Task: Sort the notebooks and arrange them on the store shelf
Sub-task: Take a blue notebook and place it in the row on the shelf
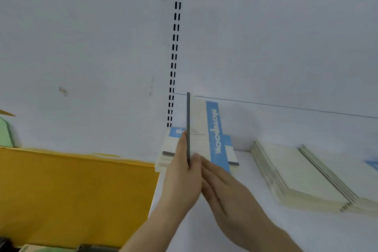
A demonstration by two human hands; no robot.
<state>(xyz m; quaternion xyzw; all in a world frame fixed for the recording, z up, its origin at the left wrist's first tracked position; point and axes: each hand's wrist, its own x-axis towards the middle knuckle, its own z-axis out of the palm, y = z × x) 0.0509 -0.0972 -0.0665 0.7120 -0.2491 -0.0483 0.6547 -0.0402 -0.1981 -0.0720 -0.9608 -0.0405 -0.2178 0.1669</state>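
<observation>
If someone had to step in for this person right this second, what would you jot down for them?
Left hand: flat against the left face of the upright cream notebook with the blue title band, fingers straight.
Right hand: flat against its right face, so the notebook is pressed between both palms.
Below it: a stack of matching blue-banded notebooks on the white shelf, beside the slotted upright.
To the right: a fanned pile of cream notebooks, lying flat.
Done: two piles started.
Left: set this notebook on its pile; square up the fanned one.
</observation>
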